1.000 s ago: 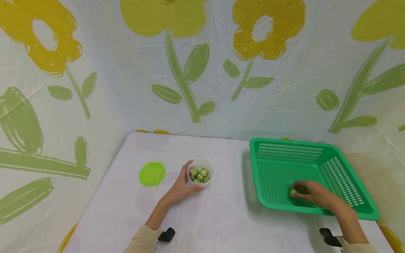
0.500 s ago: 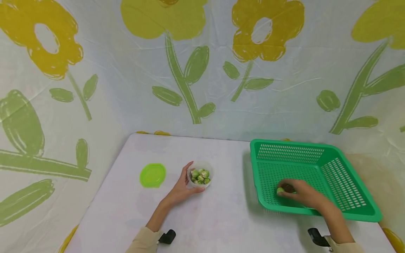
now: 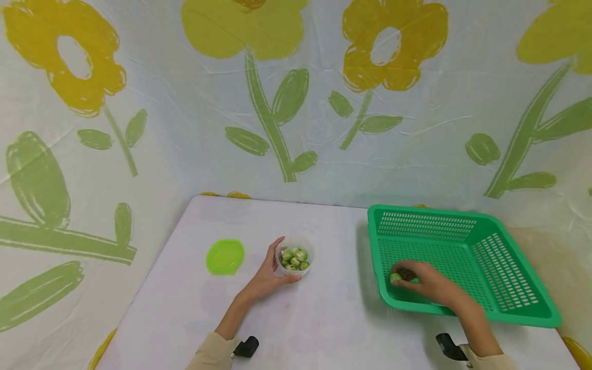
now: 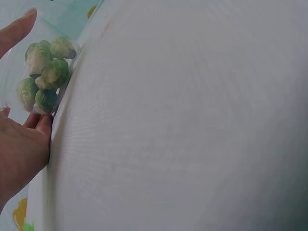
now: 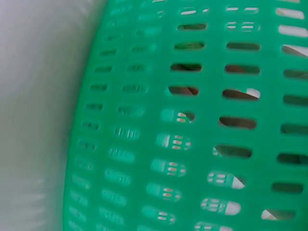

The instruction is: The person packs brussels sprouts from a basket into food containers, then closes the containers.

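Note:
In the head view my left hand (image 3: pixel 268 280) grips a clear round plastic tub (image 3: pixel 302 244), fingers on its far left side and thumb at its near edge. Several Brussels sprouts (image 3: pixel 294 258) lie inside; the left wrist view shows these sprouts (image 4: pixel 48 72) through the tub's wall. My right hand (image 3: pixel 423 280) is inside the green basket (image 3: pixel 462 308), near its left wall, pinching a Brussels sprout (image 3: pixel 395 277) between thumb and fingers. The right wrist view is filled by the basket's slotted wall (image 5: pixel 207 106), with the hand mostly hidden behind it.
A bright green lid (image 3: pixel 225 256) lies flat on the white table (image 3: pixel 324 318), left of the tub. A flower-printed cloth (image 3: pixel 324 169) hangs behind the table and along its left side. The basket's raised rim stands between the right hand and the tub.
My right hand has moved left across the basket with the Brussels sprout, toward the basket's left wall. My left hand stays on the tub. The head view has shifted slightly.

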`<action>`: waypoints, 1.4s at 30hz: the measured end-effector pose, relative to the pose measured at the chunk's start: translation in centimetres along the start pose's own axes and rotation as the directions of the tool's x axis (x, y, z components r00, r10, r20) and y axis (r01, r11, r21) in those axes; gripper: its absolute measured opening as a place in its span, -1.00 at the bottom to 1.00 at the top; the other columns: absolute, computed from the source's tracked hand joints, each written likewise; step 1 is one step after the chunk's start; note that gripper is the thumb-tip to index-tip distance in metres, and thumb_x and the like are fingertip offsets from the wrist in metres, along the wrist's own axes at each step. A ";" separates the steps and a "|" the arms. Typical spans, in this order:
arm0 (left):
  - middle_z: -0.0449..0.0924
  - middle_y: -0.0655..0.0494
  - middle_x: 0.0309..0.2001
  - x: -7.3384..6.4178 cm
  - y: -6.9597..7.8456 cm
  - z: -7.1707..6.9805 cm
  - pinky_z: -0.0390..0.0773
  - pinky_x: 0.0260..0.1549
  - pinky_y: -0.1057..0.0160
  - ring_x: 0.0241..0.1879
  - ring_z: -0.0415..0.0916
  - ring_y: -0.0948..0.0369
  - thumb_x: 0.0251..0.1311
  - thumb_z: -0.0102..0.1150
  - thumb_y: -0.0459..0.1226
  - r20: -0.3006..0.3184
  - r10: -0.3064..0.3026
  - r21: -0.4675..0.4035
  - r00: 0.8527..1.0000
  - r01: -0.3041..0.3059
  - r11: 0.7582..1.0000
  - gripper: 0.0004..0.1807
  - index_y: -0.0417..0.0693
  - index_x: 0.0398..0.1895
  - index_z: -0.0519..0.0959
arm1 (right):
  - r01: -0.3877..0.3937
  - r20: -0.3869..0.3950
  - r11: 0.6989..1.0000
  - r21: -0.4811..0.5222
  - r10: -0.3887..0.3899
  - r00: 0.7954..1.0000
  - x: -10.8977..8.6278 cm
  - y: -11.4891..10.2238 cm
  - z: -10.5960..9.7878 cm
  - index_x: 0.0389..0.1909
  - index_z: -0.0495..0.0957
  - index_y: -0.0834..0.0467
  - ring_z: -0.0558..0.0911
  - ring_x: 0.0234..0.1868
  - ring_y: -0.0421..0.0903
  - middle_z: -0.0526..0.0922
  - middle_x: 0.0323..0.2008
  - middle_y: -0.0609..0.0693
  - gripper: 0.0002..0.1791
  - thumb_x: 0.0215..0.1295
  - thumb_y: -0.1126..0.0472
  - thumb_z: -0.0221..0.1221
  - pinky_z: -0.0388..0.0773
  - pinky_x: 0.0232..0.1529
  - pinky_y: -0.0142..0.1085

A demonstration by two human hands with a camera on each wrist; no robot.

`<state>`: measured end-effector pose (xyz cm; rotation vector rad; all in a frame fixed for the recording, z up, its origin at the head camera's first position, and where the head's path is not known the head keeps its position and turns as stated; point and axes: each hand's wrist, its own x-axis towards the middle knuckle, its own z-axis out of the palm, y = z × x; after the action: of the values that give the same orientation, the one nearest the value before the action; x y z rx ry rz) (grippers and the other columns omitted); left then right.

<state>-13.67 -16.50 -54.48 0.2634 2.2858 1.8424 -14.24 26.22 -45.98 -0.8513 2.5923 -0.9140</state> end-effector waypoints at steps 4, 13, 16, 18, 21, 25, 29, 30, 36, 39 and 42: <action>-0.03 -0.12 0.61 -0.1 0.0 0.0 -0.02 0.51 -0.21 0.61 -0.17 -0.02 0.10 0.57 -0.06 0.002 -0.003 0.003 1.000 0.003 1.000 0.23 0.28 0.67 -0.13 | 0.033 -0.059 0.999 -0.016 -0.033 0.998 0.2 -0.5 0.0 0.03 0.62 0.28 0.66 -0.16 -0.17 0.69 -0.09 0.01 -0.70 0.40 0.18 0.32 0.67 -0.17 -0.20; -0.04 -0.09 0.61 -0.2 0.0 0.0 0.00 0.51 -0.20 0.61 -0.14 -0.01 0.12 0.56 -0.08 -0.008 -0.001 0.016 1.000 0.001 1.000 0.21 0.31 0.67 -0.13 | 0.098 -0.285 0.986 -0.138 -0.134 0.949 0.8 -1.6 -0.4 -0.01 0.65 0.28 0.70 -0.18 -0.08 0.71 -0.14 -0.02 -0.73 0.28 0.36 0.38 0.70 -0.20 -0.14; -0.05 -0.10 0.62 -0.1 0.0 0.0 -0.01 0.51 -0.19 0.61 -0.15 -0.01 0.12 0.56 -0.09 -0.006 -0.004 0.018 1.000 0.004 1.000 0.21 0.33 0.66 -0.13 | 0.087 -0.319 0.983 -0.162 -0.135 0.938 1.1 -2.1 -0.6 0.00 0.64 0.29 0.70 -0.17 -0.04 0.71 -0.12 0.00 -0.71 0.28 0.36 0.38 0.70 -0.19 -0.10; -0.04 -0.10 0.61 -0.1 0.1 0.0 -0.01 0.51 -0.19 0.61 -0.14 -0.01 0.12 0.56 -0.08 -0.007 -0.005 0.017 1.000 0.005 1.000 0.21 0.32 0.67 -0.13 | 0.070 -0.335 0.983 -0.171 -0.125 0.934 1.4 -2.5 -0.7 0.01 0.64 0.29 0.69 -0.16 -0.01 0.70 -0.12 0.00 -0.71 0.29 0.35 0.38 0.70 -0.17 -0.08; -0.05 -0.11 0.62 -0.1 0.2 0.0 -0.01 0.51 -0.17 0.61 -0.13 -0.01 0.12 0.56 -0.07 -0.004 -0.005 0.017 1.000 0.005 1.000 0.22 0.29 0.67 -0.13 | 0.055 -0.372 0.980 -0.192 -0.125 0.920 1.8 -3.0 -1.0 0.01 0.64 0.31 0.69 -0.17 0.02 0.69 -0.13 0.03 -0.70 0.27 0.36 0.39 0.69 -0.17 -0.04; -0.07 -0.11 0.62 0.0 0.4 0.0 -0.01 0.51 -0.18 0.61 -0.13 0.00 0.10 0.57 -0.06 0.000 -0.009 0.010 1.000 0.009 1.000 0.22 0.30 0.67 -0.12 | 0.050 -0.426 0.973 -0.225 -0.144 0.893 2.4 -3.6 -1.3 -0.02 0.65 0.29 0.68 -0.20 0.00 0.67 -0.18 0.02 -0.69 0.22 0.39 0.41 0.69 -0.21 0.00; -0.06 -0.11 0.61 0.0 0.5 0.0 -0.02 0.52 -0.16 0.60 -0.13 0.02 0.09 0.58 -0.07 -0.002 -0.010 0.003 1.000 0.010 1.000 0.23 0.27 0.67 -0.13 | 0.064 -0.471 0.968 -0.241 -0.175 0.865 3.2 -4.2 -1.7 -0.02 0.66 0.24 0.66 -0.19 -0.06 0.68 -0.17 -0.01 -0.67 0.19 0.40 0.43 0.67 -0.19 -0.05; -0.06 -0.11 0.61 0.0 0.5 0.0 -0.02 0.52 -0.16 0.60 -0.12 0.01 0.09 0.58 -0.07 -0.004 -0.009 0.001 1.000 0.009 1.000 0.24 0.26 0.67 -0.12 | 0.074 -0.478 0.968 -0.239 -0.184 0.859 3.4 -4.4 -1.8 -0.01 0.66 0.23 0.66 -0.18 -0.06 0.68 -0.16 -0.01 -0.66 0.18 0.40 0.44 0.67 -0.18 -0.07; -0.04 -0.11 0.61 0.1 0.3 -0.1 -0.01 0.51 -0.17 0.60 -0.11 0.01 0.08 0.59 -0.07 -0.004 -0.004 0.000 1.000 0.004 1.000 0.25 0.23 0.68 -0.13 | 0.131 -0.507 0.967 -0.221 -0.228 0.831 4.7 -5.0 -1.4 -0.03 0.68 0.24 0.66 -0.17 -0.09 0.69 -0.15 -0.01 -0.66 0.16 0.41 0.46 0.66 -0.16 -0.19; -0.02 -0.11 0.60 0.1 0.2 0.0 -0.01 0.51 -0.18 0.60 -0.10 0.01 0.08 0.59 -0.07 -0.003 -0.008 0.001 1.000 0.008 1.000 0.25 0.24 0.68 -0.13 | 0.167 -0.514 0.961 -0.220 -0.259 0.818 5.3 -5.2 -1.0 -0.06 0.68 0.25 0.66 -0.18 -0.09 0.69 -0.17 -0.01 -0.66 0.12 0.43 0.47 0.65 -0.16 -0.24; -0.01 -0.10 0.60 0.1 0.2 0.0 -0.01 0.51 -0.17 0.60 -0.09 0.00 0.07 0.59 -0.07 -0.002 -0.011 0.004 1.000 0.011 1.000 0.25 0.26 0.67 -0.12 | 0.205 -0.518 0.955 -0.214 -0.289 0.805 5.9 -5.5 -0.6 -0.07 0.67 0.25 0.66 -0.18 -0.09 0.69 -0.19 0.00 -0.64 0.09 0.46 0.48 0.63 -0.16 -0.32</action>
<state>-13.73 -16.42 -54.30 0.2491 2.2883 1.8336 -16.77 19.49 -42.31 -1.1299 3.1194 -1.1952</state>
